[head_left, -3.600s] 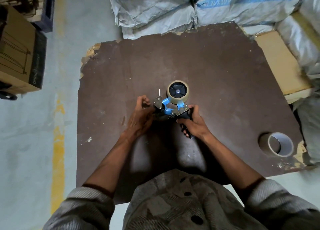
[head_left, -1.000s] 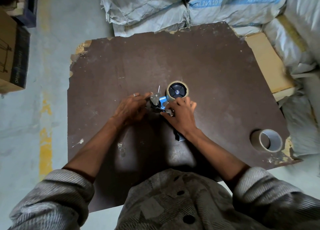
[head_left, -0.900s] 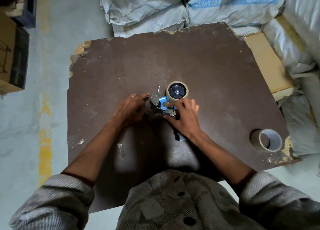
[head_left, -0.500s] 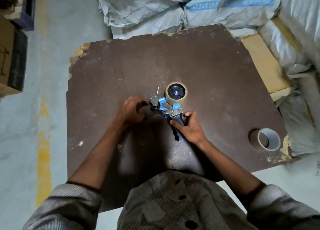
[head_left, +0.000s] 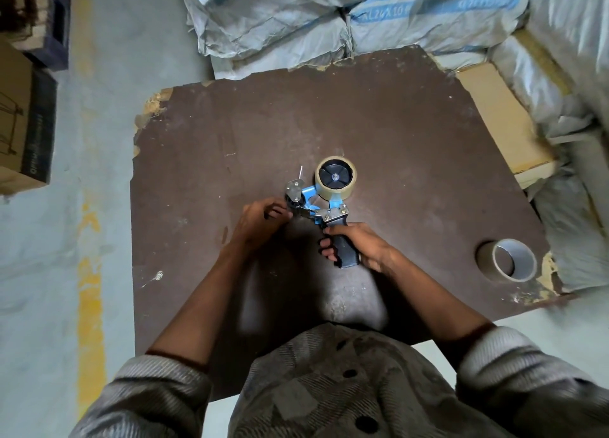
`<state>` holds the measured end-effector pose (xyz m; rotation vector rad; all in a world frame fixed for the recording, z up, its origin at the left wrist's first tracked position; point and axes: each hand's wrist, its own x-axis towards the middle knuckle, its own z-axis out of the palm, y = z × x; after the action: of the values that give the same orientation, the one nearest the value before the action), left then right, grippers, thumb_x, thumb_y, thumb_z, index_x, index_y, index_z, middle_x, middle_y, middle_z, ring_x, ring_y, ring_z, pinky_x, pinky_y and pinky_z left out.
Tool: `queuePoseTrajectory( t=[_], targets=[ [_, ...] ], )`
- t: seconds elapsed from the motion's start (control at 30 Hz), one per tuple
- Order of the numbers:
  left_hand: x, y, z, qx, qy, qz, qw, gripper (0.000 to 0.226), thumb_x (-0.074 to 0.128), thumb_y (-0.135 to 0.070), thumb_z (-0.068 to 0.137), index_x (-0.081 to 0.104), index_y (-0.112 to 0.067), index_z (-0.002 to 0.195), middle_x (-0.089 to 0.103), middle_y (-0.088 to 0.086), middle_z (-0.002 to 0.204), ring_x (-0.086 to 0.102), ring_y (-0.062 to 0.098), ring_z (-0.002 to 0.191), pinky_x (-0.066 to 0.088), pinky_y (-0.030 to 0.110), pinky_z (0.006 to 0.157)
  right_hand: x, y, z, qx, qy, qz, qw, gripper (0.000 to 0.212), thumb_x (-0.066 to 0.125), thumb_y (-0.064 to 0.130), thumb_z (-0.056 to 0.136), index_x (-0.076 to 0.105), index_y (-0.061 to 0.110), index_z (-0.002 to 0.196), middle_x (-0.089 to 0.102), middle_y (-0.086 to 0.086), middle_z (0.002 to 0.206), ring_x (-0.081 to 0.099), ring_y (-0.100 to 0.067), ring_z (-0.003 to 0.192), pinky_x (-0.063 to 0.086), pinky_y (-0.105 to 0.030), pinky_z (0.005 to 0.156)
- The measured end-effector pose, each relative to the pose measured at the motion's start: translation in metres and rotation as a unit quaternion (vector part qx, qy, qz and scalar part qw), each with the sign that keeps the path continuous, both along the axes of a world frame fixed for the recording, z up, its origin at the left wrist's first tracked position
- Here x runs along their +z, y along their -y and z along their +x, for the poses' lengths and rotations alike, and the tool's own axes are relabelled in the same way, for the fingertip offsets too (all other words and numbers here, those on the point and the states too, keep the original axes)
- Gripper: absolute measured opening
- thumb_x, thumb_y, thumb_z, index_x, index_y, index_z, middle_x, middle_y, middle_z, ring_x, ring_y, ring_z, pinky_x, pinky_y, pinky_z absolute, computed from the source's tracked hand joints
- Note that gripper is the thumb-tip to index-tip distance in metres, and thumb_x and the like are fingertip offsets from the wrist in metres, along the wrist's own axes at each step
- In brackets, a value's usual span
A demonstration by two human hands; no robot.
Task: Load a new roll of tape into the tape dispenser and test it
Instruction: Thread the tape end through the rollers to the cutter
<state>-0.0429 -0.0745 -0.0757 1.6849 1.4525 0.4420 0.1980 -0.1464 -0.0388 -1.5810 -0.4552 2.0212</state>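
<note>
Dark brown table (head_left: 379, 114), chipped at far-left corner and near-right edge; near edge hidden behind person's torso and sleeves. Lots of bare surface on far half and left side. White sacks (head_left: 296, 18) press against far edge, cut off by frame top and right. Cardboard box (head_left: 23, 117) on floor at left, partly out of frame. Second tape roll (head_left: 507, 261) lies near right edge, well apart from the work.

Tape dispenser (head_left: 316, 203), blue frame, sits approx mid-table w/ roll of tape (head_left: 336, 180) mounted on its hub. Right hand (head_left: 359, 243): grip wrapped round the black handle. Left hand (head_left: 260, 220): fingers curled at the roller/blade end (blurred, so can't tell if they pinch tape or metal). Thin pin sticks up beside the roller, too small to identify.
</note>
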Motion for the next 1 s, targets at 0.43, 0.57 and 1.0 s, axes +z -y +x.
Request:
queuePoseTrajectory(
  t=[0.43, 0.57, 1.0],
  targets=[
    [0.03, 0.0, 0.012, 0.116, 0.219, -0.106, 0.963, 0.026, 0.077, 0.008, 0.077, 0.061, -0.009, 0.087, 0.064, -0.006, 0.055, 0.061, 0.007, 0.051, 0.052, 0.02, 0.053, 0.037, -0.024, 0.015, 0.011, -0.04, -0.04, 0.998, 0.019, 0.055, 0.018, 0.098, 0.064, 0.006, 0.085, 0.066, -0.002, 0.064, 0.058, -0.008, 0.043, 0.049, -0.018, 0.041],
    [0.053, 0.001, 0.008, 0.1, 0.22, -0.139, 0.961, 0.02, 0.08, 0.0, 0.077, 0.069, 0.003, 0.092, 0.064, 0.009, 0.07, 0.061, 0.009, 0.055, 0.052, 0.018, 0.055, 0.054, -0.029, 0.019, 0.012, -0.074, -0.089, 0.993, 0.018, 0.056, 0.02, 0.096, 0.064, 0.008, 0.085, 0.065, 0.0, 0.064, 0.059, -0.006, 0.044, 0.049, -0.017, 0.04],
    [0.08, 0.01, 0.004, 0.11, 0.356, -0.238, 0.897, 0.01, 0.073, -0.002, 0.078, 0.064, -0.001, 0.083, 0.073, 0.016, 0.078, 0.074, 0.022, 0.073, 0.062, 0.03, 0.072, 0.077, -0.013, 0.03, -0.02, -0.154, -0.127, 0.98, 0.021, 0.056, 0.024, 0.095, 0.065, 0.007, 0.087, 0.062, 0.003, 0.063, 0.059, -0.005, 0.043, 0.05, -0.017, 0.039]
  ],
)
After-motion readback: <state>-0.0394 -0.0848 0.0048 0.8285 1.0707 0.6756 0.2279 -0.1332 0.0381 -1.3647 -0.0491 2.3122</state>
